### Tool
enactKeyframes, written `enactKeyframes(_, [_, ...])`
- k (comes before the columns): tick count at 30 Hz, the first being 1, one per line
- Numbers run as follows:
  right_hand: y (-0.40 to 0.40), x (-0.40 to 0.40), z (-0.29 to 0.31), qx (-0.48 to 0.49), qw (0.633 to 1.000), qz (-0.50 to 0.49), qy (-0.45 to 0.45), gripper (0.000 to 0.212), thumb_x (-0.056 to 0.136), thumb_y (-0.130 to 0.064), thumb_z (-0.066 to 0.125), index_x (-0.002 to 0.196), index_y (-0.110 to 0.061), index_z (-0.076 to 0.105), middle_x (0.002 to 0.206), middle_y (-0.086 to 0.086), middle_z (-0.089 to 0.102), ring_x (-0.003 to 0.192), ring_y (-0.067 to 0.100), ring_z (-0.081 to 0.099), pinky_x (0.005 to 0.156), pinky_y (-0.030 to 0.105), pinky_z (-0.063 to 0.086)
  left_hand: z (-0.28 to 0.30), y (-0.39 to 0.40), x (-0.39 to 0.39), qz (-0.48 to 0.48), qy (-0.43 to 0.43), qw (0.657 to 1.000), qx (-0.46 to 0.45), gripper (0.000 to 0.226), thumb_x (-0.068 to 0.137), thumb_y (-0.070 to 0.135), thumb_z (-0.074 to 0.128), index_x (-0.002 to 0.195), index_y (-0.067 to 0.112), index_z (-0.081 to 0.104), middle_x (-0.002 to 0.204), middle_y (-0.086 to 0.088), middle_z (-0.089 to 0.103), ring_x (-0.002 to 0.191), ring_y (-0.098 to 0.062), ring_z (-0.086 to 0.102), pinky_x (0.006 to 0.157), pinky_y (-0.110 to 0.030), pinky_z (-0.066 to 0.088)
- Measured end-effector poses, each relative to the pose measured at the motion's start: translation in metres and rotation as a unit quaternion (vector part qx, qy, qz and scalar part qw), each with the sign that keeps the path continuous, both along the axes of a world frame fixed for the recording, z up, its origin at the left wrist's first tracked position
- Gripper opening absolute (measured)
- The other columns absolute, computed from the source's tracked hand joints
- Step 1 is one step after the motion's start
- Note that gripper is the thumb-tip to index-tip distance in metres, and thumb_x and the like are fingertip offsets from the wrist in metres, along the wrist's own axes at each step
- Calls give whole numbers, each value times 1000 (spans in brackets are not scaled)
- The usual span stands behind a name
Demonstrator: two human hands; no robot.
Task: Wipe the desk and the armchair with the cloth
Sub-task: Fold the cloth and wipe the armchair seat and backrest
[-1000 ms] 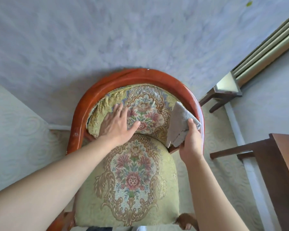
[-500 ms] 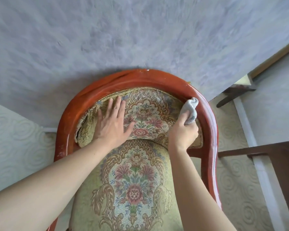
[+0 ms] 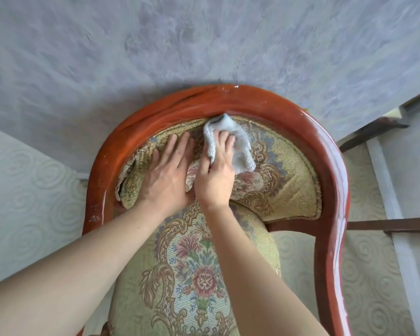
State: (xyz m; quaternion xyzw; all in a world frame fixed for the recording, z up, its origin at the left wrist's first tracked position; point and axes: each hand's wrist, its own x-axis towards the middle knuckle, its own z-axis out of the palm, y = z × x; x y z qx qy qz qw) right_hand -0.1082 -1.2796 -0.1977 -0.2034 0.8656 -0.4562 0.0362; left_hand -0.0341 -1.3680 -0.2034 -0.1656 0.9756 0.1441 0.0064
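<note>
Against the armchair (image 3: pixel 335 166) backrest, right hand (image 3: pixel 215 175) grip clamps the cloth (image 3: pixel 240 144); left hand (image 3: pixel 166 178) lies flat, fingers spread.

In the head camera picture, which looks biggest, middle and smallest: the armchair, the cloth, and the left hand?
Largest to smallest as they look:
1. armchair, by far the biggest.
2. left hand, flat on the backrest.
3. cloth, partly bunched under the right hand, so some is hidden; it and the left hand look close in size.

The armchair (image 3: pixel 330 151) (red wooden frame, floral upholstery) bears both hands and the cloth (image 3: pixel 238 141) on its backrest.
</note>
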Motion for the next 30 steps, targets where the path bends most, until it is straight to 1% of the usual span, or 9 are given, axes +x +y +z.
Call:
enactKeyframes(3, [19, 2, 18, -52, 993, 38, -95, 37, 100, -34, 42, 127, -29, 66, 127, -1, 68, 118, -3, 55, 95, 24, 48, 2, -5, 4, -14, -11, 1000, -22, 102, 80, 51, 58, 160, 11, 9, 168, -2, -3, 154, -24, -6, 121, -56, 20])
enactKeyframes(5, [39, -1, 38, -187, 953, -54, -232, 29, 95, -41, 48, 86, -37, 75, 74, -9, 73, 68, 1, 64, 60, 26, 53, 0, -5, 4, -19, -24, 999, -31, 100, 84, 54, 53, 160, 12, 3, 167, 1, -18, 153, -24, -13, 121, -52, 12])
enactKeyframes(7, [62, -9, 56, -291, 895, -167, -295, 24, 88, -41, 57, 79, -28, 75, 67, -7, 71, 67, 12, 69, 58, 31, 55, -2, -5, 4, -17, -25, 999, -38, 98, 87, 57, 45, 159, 13, -3, 164, 3, -25, 152, -24, -16, 120, -51, 10])
enactKeyframes(11, [94, -23, 80, -346, 873, -321, -125, 30, 88, -35, 55, 66, -34, 76, 62, -10, 70, 62, 9, 68, 53, 26, 52, -4, -4, 3, -12, -20, 999, -41, 93, 87, 57, 36, 159, 14, -5, 164, 3, -25, 152, -23, -16, 118, -50, 7])
enactKeyframes(15, [89, -33, 56, -163, 915, -367, 29, 37, 93, -41, 43, 71, -18, 63, 59, -1, 59, 57, 11, 60, 55, 39, 46, -2, -7, 4, -17, -26, 999, -21, 91, 87, 54, 36, 159, 17, -7, 164, 4, -26, 151, -21, -21, 121, -53, 13])
enactKeyframes(17, [66, -30, 35, -77, 947, -312, -3, 33, 97, -35, 44, 105, -15, 69, 90, -1, 71, 85, -7, 64, 78, 39, 55, 0, -11, 5, -25, -29, 999, -14, 91, 87, 53, 36, 158, 19, -9, 163, 7, -28, 150, -19, -22, 121, -51, 20])
enactKeyframes(20, [29, -21, 6, 29, 980, -196, -6, 55, 99, -32, 38, 151, -13, 37, 156, 11, 37, 146, 21, 29, 120, 41, 22, 2, -16, 6, -34, -24, 999, -18, 93, 86, 53, 43, 159, 21, -6, 163, 10, -26, 151, -17, -19, 111, -47, 41])
enactKeyframes(25, [-6, -12, -5, 86, 978, 129, 139, 58, 90, -26, 36, 141, -2, 51, 149, 19, 45, 145, 35, 29, 123, 46, 17, 11, -22, 6, -33, 4, 999, -2, 103, 75, 45, 69, 158, 16, 16, 167, -1, 11, 154, -18, 9, 102, -43, 48])
enactKeyframes(30, [43, -45, 3, 151, 930, 215, 257, 46, 100, -27, 45, 137, -1, 56, 143, 15, 52, 139, 28, 42, 116, 48, 34, 8, -28, 7, -52, -15, 998, -31, 88, 84, 46, 53, 158, 21, 13, 167, 5, -5, 154, -17, -4, 82, -33, 59])
